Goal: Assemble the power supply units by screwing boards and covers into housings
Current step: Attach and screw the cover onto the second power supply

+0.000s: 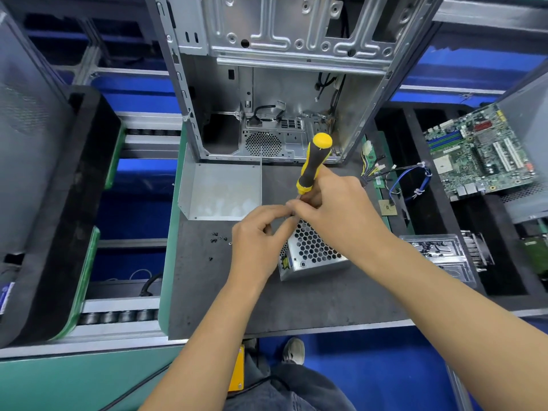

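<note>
Yellow-and-black screwdriver [313,163] is being gripped by the right hand [335,209] over the perforated power supply housing [311,253] while the left hand [261,235] is pinching at its tip, contents not discernible.

bright even overhead light | soft shadows | edges bowed | sharp

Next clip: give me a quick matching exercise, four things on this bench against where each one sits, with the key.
Things:
1. screwdriver
2. loose black screws
3. motherboard
4. bent metal cover

Places:
A. far right, in the black foam tray
B. on the mat, left of the left hand
C. gripped in the right hand
D. just in front of the open computer case

Pairs: 1-C, 2-B, 3-A, 4-D
</note>
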Demonstrator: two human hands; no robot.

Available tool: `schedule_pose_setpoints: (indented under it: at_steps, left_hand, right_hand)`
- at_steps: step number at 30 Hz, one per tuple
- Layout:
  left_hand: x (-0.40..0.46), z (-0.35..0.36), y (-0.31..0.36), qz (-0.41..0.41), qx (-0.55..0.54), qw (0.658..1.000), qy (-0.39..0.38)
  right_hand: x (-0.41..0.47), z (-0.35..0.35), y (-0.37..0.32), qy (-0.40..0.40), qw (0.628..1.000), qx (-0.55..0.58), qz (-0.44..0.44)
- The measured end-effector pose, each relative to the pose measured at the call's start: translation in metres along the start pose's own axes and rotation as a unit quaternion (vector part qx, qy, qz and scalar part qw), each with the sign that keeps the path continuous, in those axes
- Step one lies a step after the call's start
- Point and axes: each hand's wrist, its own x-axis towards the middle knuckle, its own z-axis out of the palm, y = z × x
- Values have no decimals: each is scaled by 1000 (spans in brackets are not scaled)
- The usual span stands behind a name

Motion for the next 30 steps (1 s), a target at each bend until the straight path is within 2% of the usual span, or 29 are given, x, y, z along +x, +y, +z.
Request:
schedule_pose_setpoints:
  at_steps: [5,9,11,14,15,17,19,20,22,24,28,30]
  left_hand:
    - [2,-2,1,34,44,998,-6]
    - [2,-2,4,29,40,999,-10]
    - [2,-1,5,23,32,999,-9]
    - [-1,1,3,8,18,1000,-6]
    - [-3,1,2,-14,7,1000,-2]
    - [-10,2,0,-114,-59,992,4]
    - [-17,1,-2,-224,-152,962,-24]
    - [-21,2,-3,-250,-184,950,-43]
    - [-25,4,-1,-272,-225,933,-66]
    - [-24,4,4,-285,-256,922,-61]
    - [-22,4,7,-285,-280,915,-61]
    - [-23,5,7,-285,-284,913,-65]
  right_hand:
    - [1,-7,-7,-46,999,-23,-2]
    - [1,-34,-22,-6,997,23,-80]
    - [5,-53,-29,-34,992,-27,-121]
    - [22,-77,-41,-111,969,-170,-141]
    - [28,-82,-47,-137,957,-211,-145]
    - [34,-87,-63,-186,930,-279,-148]
    - [34,-86,-75,-212,909,-324,-155]
    - [33,-84,-79,-210,897,-349,-169]
    - [33,-79,-87,-183,871,-413,-192]
    - [35,-77,-94,-172,854,-457,-180]
    - [35,-77,-92,-256,860,-403,-177]
    - [36,-80,-88,-266,848,-419,-187]
